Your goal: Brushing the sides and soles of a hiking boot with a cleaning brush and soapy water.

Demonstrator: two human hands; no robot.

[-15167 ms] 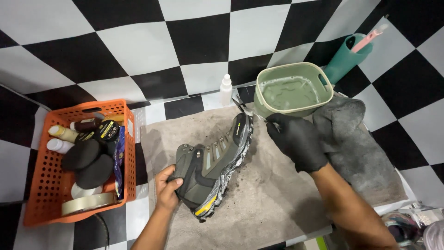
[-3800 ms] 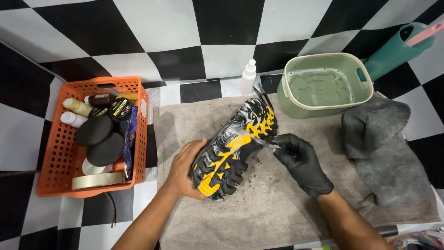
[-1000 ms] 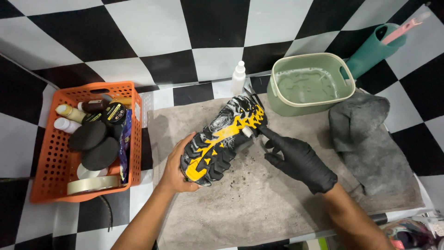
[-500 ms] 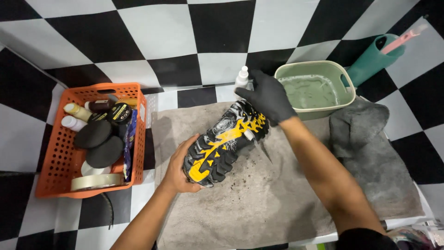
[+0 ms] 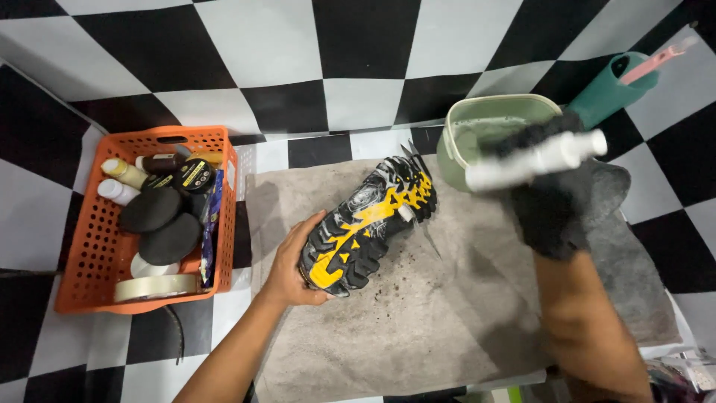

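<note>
Fingers (image 5: pixel 287 246) of the bare left hand (image 5: pixel 292 263) are curled around the heel end of a shoe (image 5: pixel 369 220), gripping it firmly and tipping it so its black and yellow lugged sole faces up. The shoe rests toe-away on a grey towel (image 5: pixel 418 328) spread over a black and white checkered surface, with dark grit scattered on the towel just beside it.

The right hand (image 5: pixel 548 205), in a black glove, is raised above the towel to the right of the shoe, well apart from it. It is closed around a small white bottle (image 5: pixel 537 160), which lies roughly level and is blurred with motion, so the exact finger placement cannot be told.

Just behind the gloved hand sits a pale green tub (image 5: pixel 485 134); whether it holds water is hard to tell. A teal holder (image 5: pixel 608 93) with a pink handle stands behind it. A dark grey cloth (image 5: pixel 626 246) lies on the right of the towel. At the far left, an orange basket (image 5: pixel 82 246) holds round black pads, small bottles and a roll of tape.

This looks like the sole-cleaning stage, with the bottle being readied. Applying it would call for bringing the nozzle over the tread while the left hand keeps the sole up.
</note>
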